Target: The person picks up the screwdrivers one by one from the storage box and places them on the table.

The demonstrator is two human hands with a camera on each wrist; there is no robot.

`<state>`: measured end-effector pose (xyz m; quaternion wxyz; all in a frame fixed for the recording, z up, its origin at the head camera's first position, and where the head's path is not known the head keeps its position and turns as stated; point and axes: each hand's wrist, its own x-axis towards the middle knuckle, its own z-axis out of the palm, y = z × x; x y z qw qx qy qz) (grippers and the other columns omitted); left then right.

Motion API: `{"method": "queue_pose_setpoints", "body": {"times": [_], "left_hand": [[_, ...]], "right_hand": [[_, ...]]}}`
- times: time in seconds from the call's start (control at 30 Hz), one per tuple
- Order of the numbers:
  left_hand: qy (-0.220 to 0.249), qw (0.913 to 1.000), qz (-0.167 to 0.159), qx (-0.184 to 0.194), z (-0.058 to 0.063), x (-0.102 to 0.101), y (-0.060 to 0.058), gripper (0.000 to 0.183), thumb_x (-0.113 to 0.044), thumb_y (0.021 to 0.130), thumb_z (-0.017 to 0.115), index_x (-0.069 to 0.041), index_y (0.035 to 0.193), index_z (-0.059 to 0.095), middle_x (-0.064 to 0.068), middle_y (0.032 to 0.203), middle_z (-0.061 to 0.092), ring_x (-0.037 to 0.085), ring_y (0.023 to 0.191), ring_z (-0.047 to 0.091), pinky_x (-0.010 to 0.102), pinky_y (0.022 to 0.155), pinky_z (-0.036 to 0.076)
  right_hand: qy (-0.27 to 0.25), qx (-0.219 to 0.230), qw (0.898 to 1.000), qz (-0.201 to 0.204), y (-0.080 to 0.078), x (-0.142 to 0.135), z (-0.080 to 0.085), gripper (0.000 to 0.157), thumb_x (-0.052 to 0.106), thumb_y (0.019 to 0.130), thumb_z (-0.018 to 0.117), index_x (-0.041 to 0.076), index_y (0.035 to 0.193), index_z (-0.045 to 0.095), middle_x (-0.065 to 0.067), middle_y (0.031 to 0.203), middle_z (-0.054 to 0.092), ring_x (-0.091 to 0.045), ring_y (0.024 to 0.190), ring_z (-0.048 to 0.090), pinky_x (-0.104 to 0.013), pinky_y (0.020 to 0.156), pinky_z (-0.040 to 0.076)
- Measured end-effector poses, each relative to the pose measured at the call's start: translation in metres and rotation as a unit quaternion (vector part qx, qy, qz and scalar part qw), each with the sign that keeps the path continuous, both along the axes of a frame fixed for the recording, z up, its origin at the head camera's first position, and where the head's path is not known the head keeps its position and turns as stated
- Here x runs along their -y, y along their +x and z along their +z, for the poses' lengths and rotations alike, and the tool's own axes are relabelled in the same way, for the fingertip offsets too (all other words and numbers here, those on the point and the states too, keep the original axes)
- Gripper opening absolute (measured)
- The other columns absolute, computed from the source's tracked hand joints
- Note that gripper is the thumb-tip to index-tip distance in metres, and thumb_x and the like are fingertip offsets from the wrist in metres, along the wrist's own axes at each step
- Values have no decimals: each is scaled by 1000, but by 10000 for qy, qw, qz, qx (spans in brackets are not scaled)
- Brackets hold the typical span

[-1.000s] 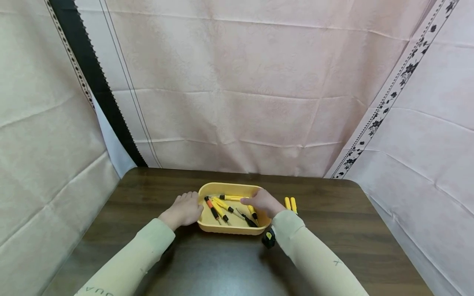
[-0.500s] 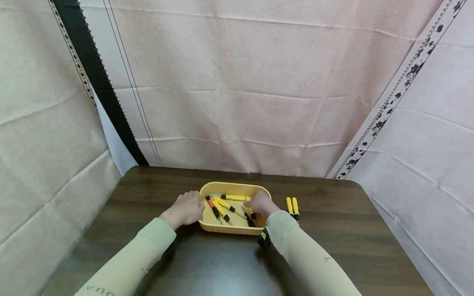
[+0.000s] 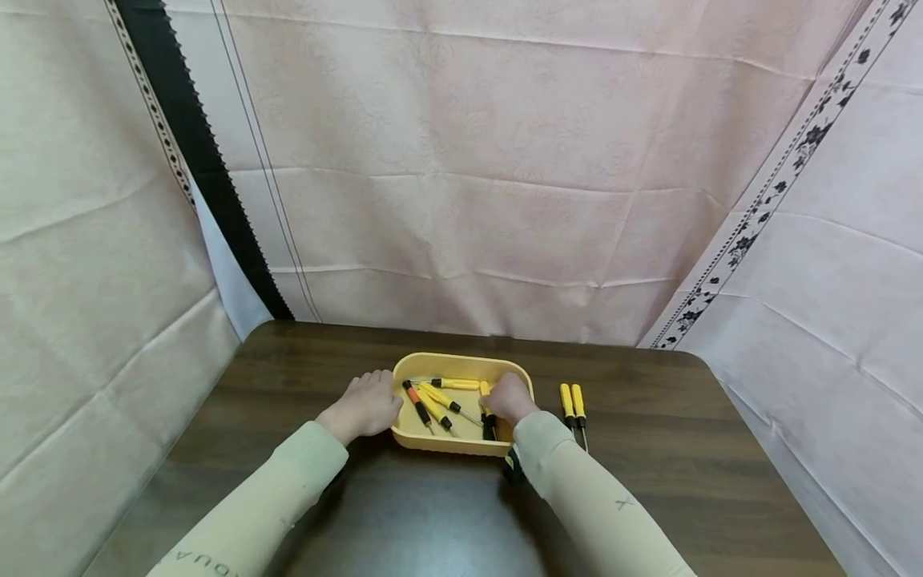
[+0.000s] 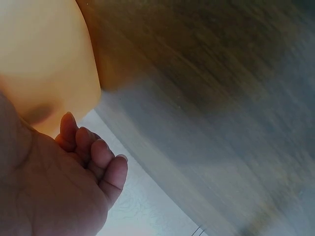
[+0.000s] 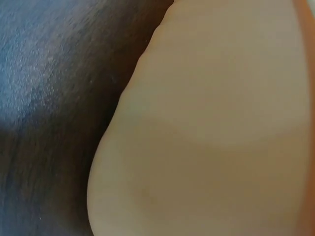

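Observation:
A yellow plastic tray (image 3: 461,449) on the table holds several small screwdrivers. My left hand (image 3: 368,405) holds the tray's left rim, thumb on the inner side and curled fingers (image 4: 103,152) outside the wall. My right hand (image 3: 509,398) reaches down into the tray's right end, its fingertips hidden behind the hand. Beside it lie a yellow-handled screwdriver (image 3: 485,389) and a black handle (image 3: 489,427); I cannot tell whether the fingers grip either. Further left lie a red-and-black screwdriver (image 3: 416,403), yellow-and-black ones (image 3: 435,410), and one along the back wall (image 3: 458,384).
Two yellow-and-black screwdrivers (image 3: 573,405) lie side by side on the dark wooden table (image 3: 649,449), right of the tray. A pale cloth (image 3: 461,200) hangs behind the table. The outer tray wall (image 5: 211,123) fills most of the right wrist view.
My right hand has lowered into the tray's right end. The black handle there has turned from slanted to nearly upright in view. My left hand stays at the left rim.

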<state>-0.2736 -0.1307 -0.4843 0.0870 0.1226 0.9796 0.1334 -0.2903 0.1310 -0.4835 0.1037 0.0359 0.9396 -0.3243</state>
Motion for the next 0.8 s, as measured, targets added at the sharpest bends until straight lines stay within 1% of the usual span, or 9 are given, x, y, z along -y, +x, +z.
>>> {"method": "queue_pose_setpoints", "body": {"times": [0.13,0.3,0.37,0.53,0.63,0.73,0.8], "left_hand": [[30,10000,-23,-7,0,0,-1,48,-32,98,42,3,130,44,14,118,51,28,108,47,48,96,34],[25,10000,22,39,-1,0,-1,48,-31,98,42,3,131,44,15,120,51,29,110,47,48,97,33],[3,10000,42,53,-1,0,-1,47,-31,98,42,3,131,44,15,120,51,29,110,47,49,97,33],[-13,10000,36,69,-2,-1,0,47,-31,98,42,3,129,45,14,117,51,29,108,47,48,97,33],[12,10000,31,56,-1,-2,0,46,-30,98,41,3,129,45,15,118,51,29,109,47,48,97,33],[35,10000,9,31,-1,-1,0,45,-30,98,40,4,129,44,15,118,50,30,109,46,48,97,32],[18,10000,9,25,0,0,1,45,-29,99,40,4,129,44,16,118,50,30,109,46,48,97,32]], "right_hand": [[-47,37,10000,-25,-1,0,0,35,14,87,70,10,58,51,2,50,34,-13,44,33,-27,50,33],[-155,118,9997,-140,0,1,3,26,12,86,71,6,65,55,0,55,41,-15,48,41,-26,50,37],[-243,123,9995,-147,0,1,5,27,11,85,70,7,65,54,0,56,43,-15,48,44,-26,50,38],[-818,287,9962,-84,2,-4,14,40,14,89,69,12,58,44,1,52,37,-14,45,35,-27,46,32],[-1241,314,9918,-13,4,-9,22,35,17,91,68,11,63,47,0,59,40,-15,51,40,-30,50,38],[-1625,316,9862,26,5,-12,28,25,16,91,67,7,73,52,-4,71,49,-18,62,51,-33,61,46],[-1778,342,9835,47,5,-13,30,21,15,91,67,5,77,55,-6,77,53,-20,68,54,-35,66,49]]}}
